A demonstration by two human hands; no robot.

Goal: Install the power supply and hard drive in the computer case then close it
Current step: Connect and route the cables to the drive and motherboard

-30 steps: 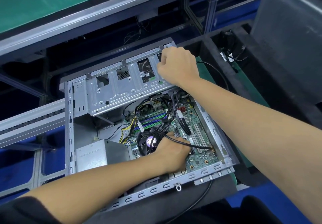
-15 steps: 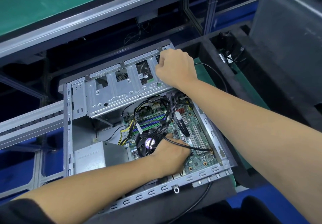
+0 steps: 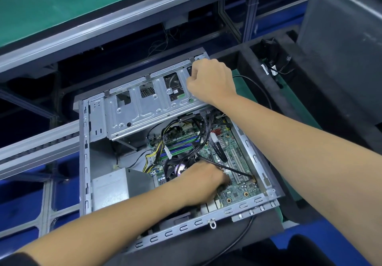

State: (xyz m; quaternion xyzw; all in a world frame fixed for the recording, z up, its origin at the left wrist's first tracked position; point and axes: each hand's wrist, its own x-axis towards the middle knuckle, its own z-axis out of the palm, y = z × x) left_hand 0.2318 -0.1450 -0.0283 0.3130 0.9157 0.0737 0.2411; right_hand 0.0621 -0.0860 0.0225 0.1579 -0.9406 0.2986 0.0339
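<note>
The open computer case [image 3: 84, 162] lies on its side. My right hand [image 3: 210, 81] grips the far right end of the metal drive cage [image 3: 144, 110], which spans the top of the case. My left hand [image 3: 202, 183] reaches inside over the motherboard [image 3: 233, 156], beside the CPU fan [image 3: 177, 168], its fingers curled round a black cable [image 3: 237, 171] that runs to the board's right edge. The grey power supply [image 3: 109, 189] sits in the lower left corner of the case. I cannot pick out a hard drive.
A dark grey side panel [image 3: 341, 38] leans at the right. The case rests on black foam [image 3: 258, 243], which also has a pocket of cables [image 3: 272, 67]. A green-topped bench [image 3: 62, 1] runs behind, and a conveyor rail [image 3: 37, 147] runs at the left.
My left hand's fingers have tucked a little lower onto the board by the cable. My right hand stays on the cage.
</note>
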